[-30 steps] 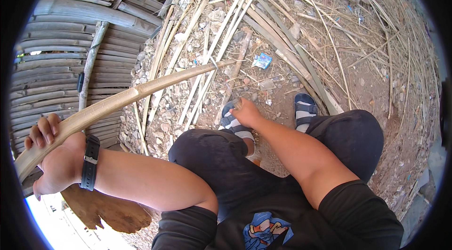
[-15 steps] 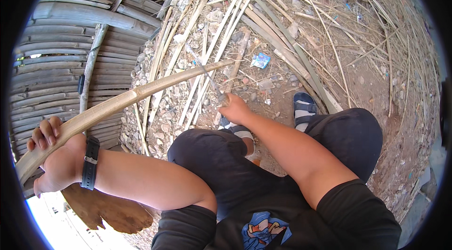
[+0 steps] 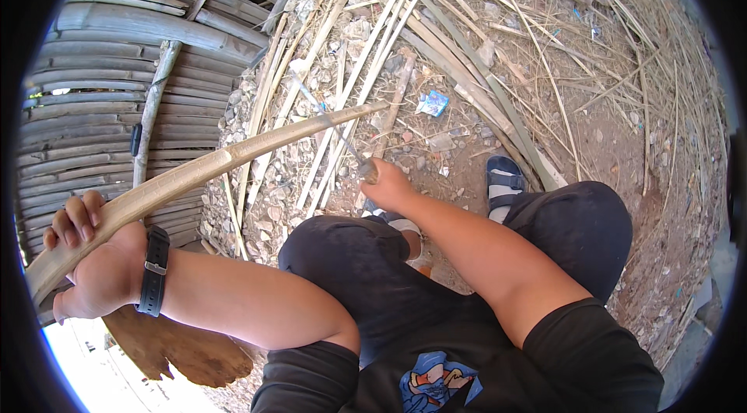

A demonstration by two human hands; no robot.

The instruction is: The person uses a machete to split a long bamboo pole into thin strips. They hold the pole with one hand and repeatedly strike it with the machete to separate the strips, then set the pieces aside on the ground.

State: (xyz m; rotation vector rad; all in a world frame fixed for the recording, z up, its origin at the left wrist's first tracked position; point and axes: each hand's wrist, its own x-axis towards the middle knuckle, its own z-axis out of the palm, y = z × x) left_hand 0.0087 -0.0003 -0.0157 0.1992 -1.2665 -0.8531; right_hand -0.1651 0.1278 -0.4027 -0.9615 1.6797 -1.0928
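I'm gripping the long bamboo strip (image 3: 210, 168) in my left hand (image 3: 93, 269), while my right hand (image 3: 389, 187) is closing around a knife (image 3: 331, 121). Looks like I'm mid-shaving, so next I'm probably needing a steady stroke along the strip.

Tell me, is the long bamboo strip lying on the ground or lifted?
Lifted: the left hand grips one end, and the bamboo strip slants above the ground.

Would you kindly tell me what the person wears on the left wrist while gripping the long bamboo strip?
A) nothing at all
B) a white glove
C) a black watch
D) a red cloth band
C: a black watch circles the wrist just behind the left hand, whose fingers wrap around the near end of the long bamboo strip.
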